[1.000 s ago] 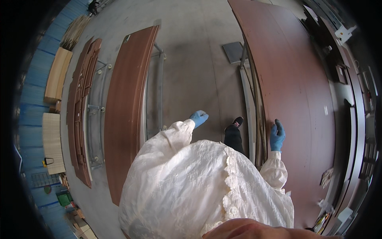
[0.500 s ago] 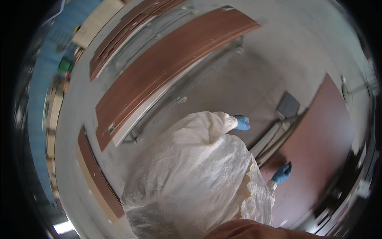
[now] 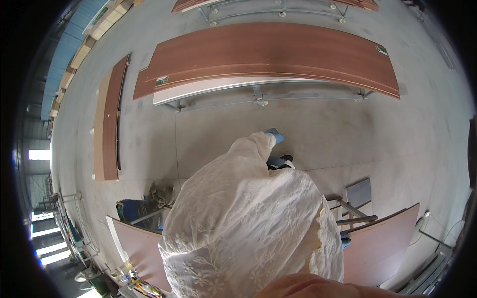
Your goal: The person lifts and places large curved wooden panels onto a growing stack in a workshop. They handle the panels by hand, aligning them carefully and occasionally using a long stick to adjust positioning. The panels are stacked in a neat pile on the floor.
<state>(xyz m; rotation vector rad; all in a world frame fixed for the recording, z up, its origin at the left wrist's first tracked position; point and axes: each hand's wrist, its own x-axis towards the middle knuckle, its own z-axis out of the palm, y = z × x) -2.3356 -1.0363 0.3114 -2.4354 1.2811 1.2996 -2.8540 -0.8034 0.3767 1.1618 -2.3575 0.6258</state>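
Note:
My left hand (image 3: 274, 135), in a blue glove, hangs in front of my white patterned garment (image 3: 238, 213) with its fingers curled. Nothing shows in it, and only floor lies around it. At the garment's right edge, just a bit of my right hand (image 3: 346, 240) in its blue glove is visible. It is nearest to a smooth reddish-brown board (image 3: 380, 243); its fingers are hidden, and whether it touches the board I cannot tell. Ahead, long reddish-brown panels (image 3: 268, 49) lie stacked on a wheeled metal rack (image 3: 223, 102).
Another loaded rack (image 3: 283, 9) stands farther off. A narrow brown panel stack (image 3: 112, 119) lies at the left. Behind it are cartons (image 3: 82, 53). A grey plate (image 3: 358, 192) sits by the right board, and a second board (image 3: 141, 253) is at lower left beside a dark blue bag (image 3: 134, 211).
My view has turned left, so the rack of panels now runs across ahead. My right hand, seen earlier over the right board, is now mostly behind my garment.

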